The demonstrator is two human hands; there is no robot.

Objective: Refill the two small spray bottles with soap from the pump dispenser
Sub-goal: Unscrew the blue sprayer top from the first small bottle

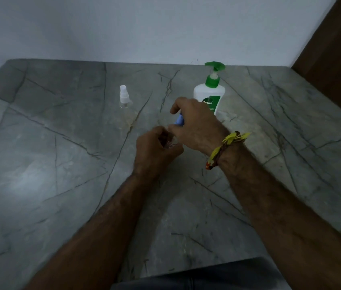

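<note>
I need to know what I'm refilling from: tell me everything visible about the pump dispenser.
The pump dispenser is a white plastic bottle with a green collar and green pump head, and a green label reading Dettol. It stands upright at the far side of the grey marble table, behind the right hand, which hides its lower part. Nothing visibly touches it.

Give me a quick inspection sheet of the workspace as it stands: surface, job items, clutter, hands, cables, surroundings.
Surface: grey veined stone table, dimly lit.
Job's things: pump dispenser upright at the back, green pump on; clear spray bottle upright and capped, standing apart to the left; second small bottle held between both hands, its blue top under the right hand.
Clutter: nothing seen.
Hands: left hand grips the small bottle's body; right hand holds the blue top; yellow wristband on the right wrist.
Cables: nothing seen.
Surroundings: pale wall behind, brown panel at right.
</note>
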